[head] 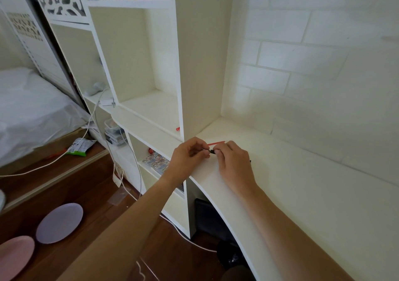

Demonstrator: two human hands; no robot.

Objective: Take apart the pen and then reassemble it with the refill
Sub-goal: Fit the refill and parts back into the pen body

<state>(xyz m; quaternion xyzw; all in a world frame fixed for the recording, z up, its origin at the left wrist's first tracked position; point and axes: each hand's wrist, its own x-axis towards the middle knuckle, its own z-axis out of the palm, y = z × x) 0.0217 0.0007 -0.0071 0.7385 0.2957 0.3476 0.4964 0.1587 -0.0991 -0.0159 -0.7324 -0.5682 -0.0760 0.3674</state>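
Observation:
Both my hands meet over the left end of the white desk. My left hand pinches one end of a small black pen and my right hand closes around the other end; only a short black section shows between the fingertips. The pen's far tip pokes out behind my right hand. A thin red refill lies on the desk just behind my fingers. A small red piece rests at the edge of the shelf compartment to the left.
A white shelf unit rises directly left of the desk, with a tiled wall behind. Cables hang down beside the shelves. Two round pads lie on the wooden floor, and a dark object sits under the desk.

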